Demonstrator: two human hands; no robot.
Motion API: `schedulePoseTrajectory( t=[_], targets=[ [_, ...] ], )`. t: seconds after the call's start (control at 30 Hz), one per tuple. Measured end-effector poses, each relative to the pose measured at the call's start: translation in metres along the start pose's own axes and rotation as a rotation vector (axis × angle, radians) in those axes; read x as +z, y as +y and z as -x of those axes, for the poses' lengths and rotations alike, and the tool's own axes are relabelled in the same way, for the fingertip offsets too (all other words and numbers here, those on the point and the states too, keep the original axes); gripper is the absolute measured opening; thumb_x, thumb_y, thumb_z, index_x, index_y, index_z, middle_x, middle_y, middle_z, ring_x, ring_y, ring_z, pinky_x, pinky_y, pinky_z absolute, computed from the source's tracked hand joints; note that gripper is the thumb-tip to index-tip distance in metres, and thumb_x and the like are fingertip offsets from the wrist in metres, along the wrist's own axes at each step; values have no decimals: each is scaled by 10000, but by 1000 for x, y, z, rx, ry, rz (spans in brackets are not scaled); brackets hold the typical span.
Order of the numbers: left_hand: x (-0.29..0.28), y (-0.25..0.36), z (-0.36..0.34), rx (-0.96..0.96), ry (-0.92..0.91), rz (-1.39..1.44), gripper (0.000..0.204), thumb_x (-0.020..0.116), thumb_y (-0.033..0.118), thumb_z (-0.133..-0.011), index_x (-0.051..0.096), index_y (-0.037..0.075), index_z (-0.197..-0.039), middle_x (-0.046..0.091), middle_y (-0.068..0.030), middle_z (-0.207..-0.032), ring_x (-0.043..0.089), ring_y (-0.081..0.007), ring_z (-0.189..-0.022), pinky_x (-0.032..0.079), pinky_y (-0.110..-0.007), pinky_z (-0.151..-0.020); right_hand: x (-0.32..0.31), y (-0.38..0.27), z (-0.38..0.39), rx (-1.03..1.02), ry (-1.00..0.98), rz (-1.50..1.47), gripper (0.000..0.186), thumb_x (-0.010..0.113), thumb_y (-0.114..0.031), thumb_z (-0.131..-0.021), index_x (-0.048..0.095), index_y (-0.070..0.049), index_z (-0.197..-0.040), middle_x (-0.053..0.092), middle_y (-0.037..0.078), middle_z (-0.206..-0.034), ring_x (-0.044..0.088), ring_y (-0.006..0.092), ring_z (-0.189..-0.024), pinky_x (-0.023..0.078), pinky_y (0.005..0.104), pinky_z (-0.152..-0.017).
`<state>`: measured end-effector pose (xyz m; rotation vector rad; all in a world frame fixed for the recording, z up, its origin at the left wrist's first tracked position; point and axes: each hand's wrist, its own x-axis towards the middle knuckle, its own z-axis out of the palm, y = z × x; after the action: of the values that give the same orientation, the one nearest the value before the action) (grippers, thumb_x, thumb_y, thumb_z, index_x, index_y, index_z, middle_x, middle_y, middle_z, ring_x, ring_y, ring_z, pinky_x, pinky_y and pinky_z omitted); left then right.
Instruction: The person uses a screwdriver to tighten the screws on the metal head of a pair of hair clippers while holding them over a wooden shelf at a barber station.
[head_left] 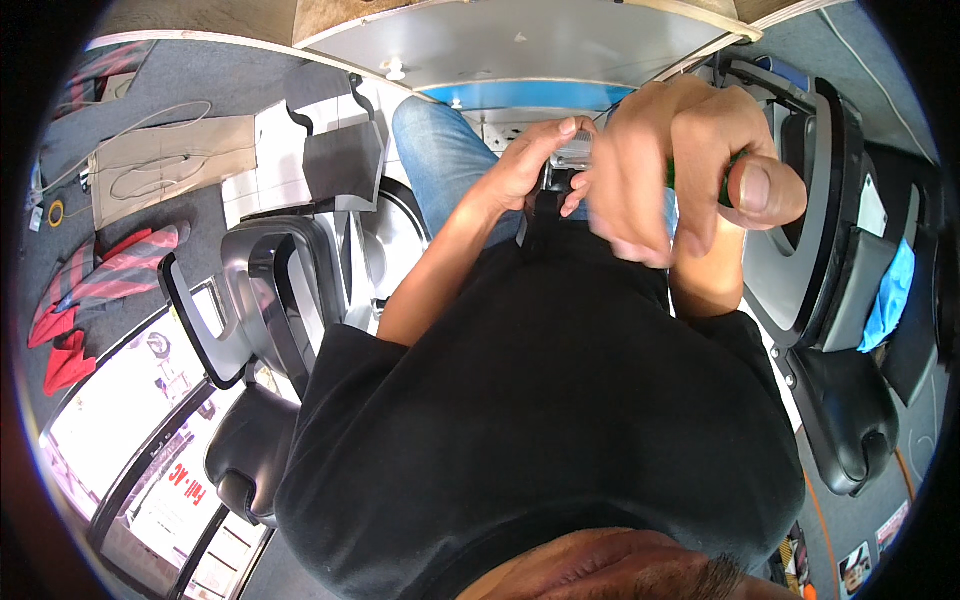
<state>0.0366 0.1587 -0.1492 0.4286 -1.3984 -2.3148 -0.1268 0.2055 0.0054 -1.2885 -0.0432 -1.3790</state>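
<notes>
My left hand [527, 163] is in front of my lap, its thumb and fingers closed round a small silver-and-black object [570, 158] whose kind I cannot make out. Something dark and strap-like [543, 215] hangs below it, against my black shirt. Raised close to the camera, to the right of that object, is my right hand [690, 165], partly smeared by motion. Its fingers are curled, and a bit of a small green thing [736, 172] shows between thumb and fingers. The rest of the green thing is hidden by the hand.
A grey panel [520, 45] with a wooden edge and a blue strip [545, 95] stands ahead of me. Black padded chairs flank me, one left [285, 265] and one right [845, 410]. A blue cloth [888, 300] hangs at right; red-grey fabric [130, 270] and cardboard [180, 160] lie at left.
</notes>
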Motion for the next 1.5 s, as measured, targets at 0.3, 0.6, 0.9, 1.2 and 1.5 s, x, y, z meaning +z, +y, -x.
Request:
schedulePoseTrajectory(
  t=[0.3,0.6,0.9,1.2,1.5],
  targets=[
    [2,12,12,-221,-100,221,509,422,469,-1116,575,-16,-1101,541,-76,-721,565,-163,-531,496,-309,-453,0,12,14,46,274,-5,464,413,-438,-1066,484,-133,-723,449,-29,-573,294,90,-443,259,293,-483],
    [5,13,16,-232,-40,207,498,420,462,-1117,576,-10,-1082,549,-85,-717,569,-182,-511,484,-314,-439,32,16,9,26,684,89,591,283,-489,-1066,404,-90,-647,359,25,-510,283,114,-468,289,282,-521],
    [9,18,18,-160,15,136,523,410,470,-1121,592,-15,-1047,558,-91,-699,578,-184,-509,488,-313,-442,51,30,8,-182,971,285,509,330,-488,-1026,364,-130,-667,338,17,-519,205,105,-444,196,290,-434],
    [2,15,14,-71,11,249,599,375,536,-1118,591,-17,-1041,570,-93,-717,595,-188,-518,501,-306,-467,58,36,13,-336,1020,335,558,286,-526,-1051,408,-109,-701,391,53,-531,285,131,-434,265,296,-438],
    [-9,40,10,-24,71,359,742,322,763,-1025,541,57,-1083,517,-65,-765,566,-181,-576,519,-338,-486,42,-16,29,-181,1075,619,594,291,-589,-1104,494,-109,-820,447,33,-631,352,119,-473,304,280,-433]
  ],
)
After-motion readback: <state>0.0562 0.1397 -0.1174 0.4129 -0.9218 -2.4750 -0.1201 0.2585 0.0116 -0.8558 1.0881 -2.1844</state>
